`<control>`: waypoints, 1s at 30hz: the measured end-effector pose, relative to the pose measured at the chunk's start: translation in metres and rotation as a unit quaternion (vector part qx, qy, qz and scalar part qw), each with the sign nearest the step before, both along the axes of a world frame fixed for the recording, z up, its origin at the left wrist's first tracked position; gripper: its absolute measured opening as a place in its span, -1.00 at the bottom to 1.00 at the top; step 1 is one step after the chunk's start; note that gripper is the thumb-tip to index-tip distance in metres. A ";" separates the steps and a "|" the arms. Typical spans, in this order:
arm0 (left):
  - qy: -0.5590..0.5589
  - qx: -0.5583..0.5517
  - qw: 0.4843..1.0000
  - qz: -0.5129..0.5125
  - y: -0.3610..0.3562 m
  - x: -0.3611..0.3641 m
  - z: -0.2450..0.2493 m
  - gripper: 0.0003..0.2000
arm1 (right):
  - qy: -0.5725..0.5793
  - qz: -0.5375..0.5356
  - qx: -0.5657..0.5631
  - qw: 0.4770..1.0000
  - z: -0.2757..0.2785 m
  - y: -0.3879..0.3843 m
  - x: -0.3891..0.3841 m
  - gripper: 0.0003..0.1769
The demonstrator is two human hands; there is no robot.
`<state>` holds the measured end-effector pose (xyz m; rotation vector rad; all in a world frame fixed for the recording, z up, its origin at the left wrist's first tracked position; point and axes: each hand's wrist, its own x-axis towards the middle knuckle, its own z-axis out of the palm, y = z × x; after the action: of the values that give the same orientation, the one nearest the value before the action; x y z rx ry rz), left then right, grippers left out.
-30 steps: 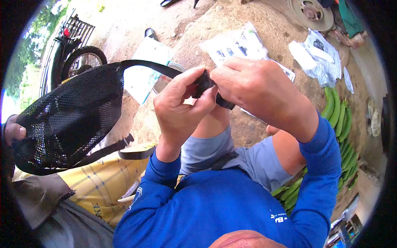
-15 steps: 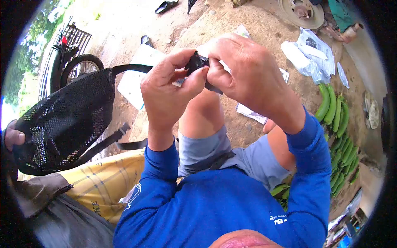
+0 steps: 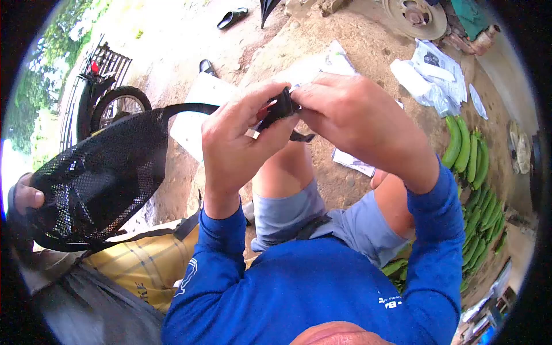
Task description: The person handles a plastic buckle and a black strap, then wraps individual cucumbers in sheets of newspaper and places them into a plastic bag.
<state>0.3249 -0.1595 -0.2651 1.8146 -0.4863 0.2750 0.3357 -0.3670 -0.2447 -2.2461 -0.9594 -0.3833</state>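
Note:
A black plastic buckle on a black strap is held up in front of my knees. My left hand grips it between thumb and fingers. My right hand pinches at the buckle's right side, where the webbing meets it; its fingertips partly hide that spot. A short strap end dangles below. From behind my left hand, a strap runs left to a black mesh bag. Another person's hand holds the far end of that bag.
Green bananas lie on the ground at right, below papers and plastic. A motorbike wheel stands at upper left. Slippers and a metal wheel are farther off. Yellow cloth lies at lower left.
Both hands and the buckle have moved slightly down in view and to the right. The buckle has turned more upright. The mesh bag's loose lower strap has dropped toward the yellow cloth.

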 end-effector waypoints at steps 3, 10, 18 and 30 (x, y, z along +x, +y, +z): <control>-0.060 -0.021 0.998 -0.021 -0.003 0.003 0.002 -0.60 | 0.066 0.036 0.115 0.991 0.006 -0.009 0.005 -0.70; -0.106 -0.022 0.994 -0.013 -0.005 0.001 0.001 -0.58 | 0.242 0.036 0.233 0.941 0.011 -0.007 -0.001 -0.74; -0.078 -0.072 0.988 -0.110 0.000 -0.003 0.005 -0.54 | 0.276 0.091 0.263 0.920 0.004 -0.006 0.000 -0.93; -0.031 -0.179 0.962 -0.205 0.013 0.010 0.010 -0.50 | 0.527 0.175 0.394 0.733 0.007 0.001 0.004 -0.80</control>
<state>0.3345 -0.1466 -0.2548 1.3200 -0.7888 0.1216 0.3393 -0.3660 -0.2382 -1.0998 -0.4036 0.5534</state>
